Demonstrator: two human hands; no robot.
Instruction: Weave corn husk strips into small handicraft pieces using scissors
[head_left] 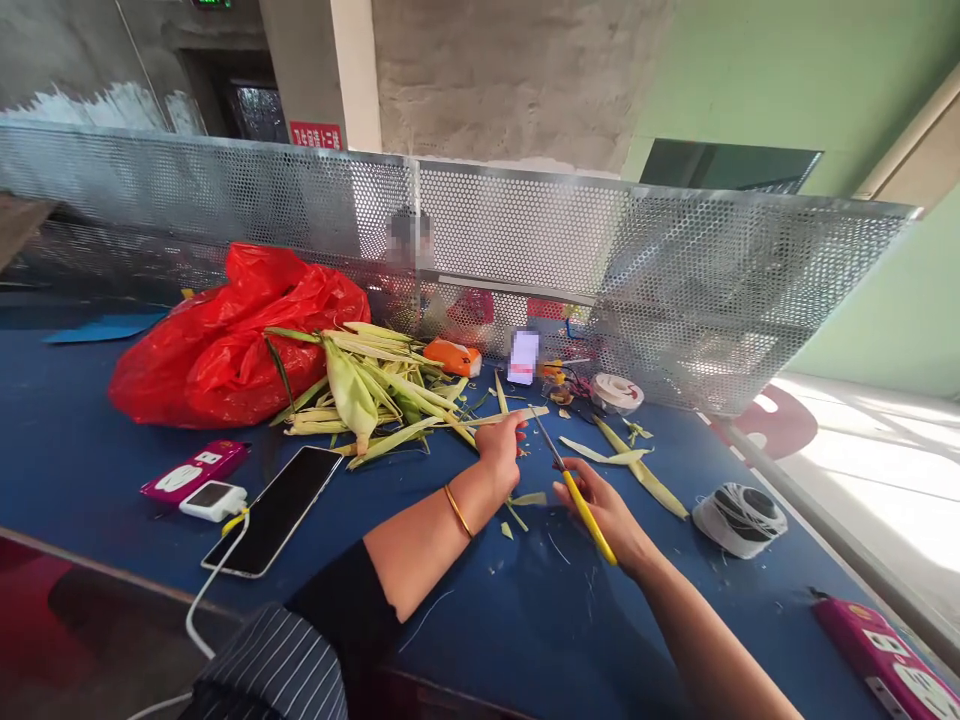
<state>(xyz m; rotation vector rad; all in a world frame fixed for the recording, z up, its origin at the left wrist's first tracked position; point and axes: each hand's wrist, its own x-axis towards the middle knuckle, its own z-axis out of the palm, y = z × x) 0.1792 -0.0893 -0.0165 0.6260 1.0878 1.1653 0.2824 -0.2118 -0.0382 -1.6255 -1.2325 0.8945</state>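
Observation:
My left hand (501, 448) reaches over the middle of the table, its fingers closed on a pale strip of corn husk (534, 412). In my right hand (596, 492) is a pair of scissors with a yellow handle (589, 515), the metal blades pointing up and away. The blade tips are close to the strip; whether they touch it I cannot tell. Beyond my left forearm lies a heap of green and yellow corn husks (405, 385). Small husk scraps (529, 498) are scattered below my hands, and longer husk pieces (649, 480) lie to the right.
A red plastic bag (240, 340) bulges at the back left. A black phone (289, 510) and white charger (213, 500) sit at left, a spool of cord (739, 520) at right. An orange packet (453, 357) and tape roll (617, 391) stand before the perforated metal screen (517, 230).

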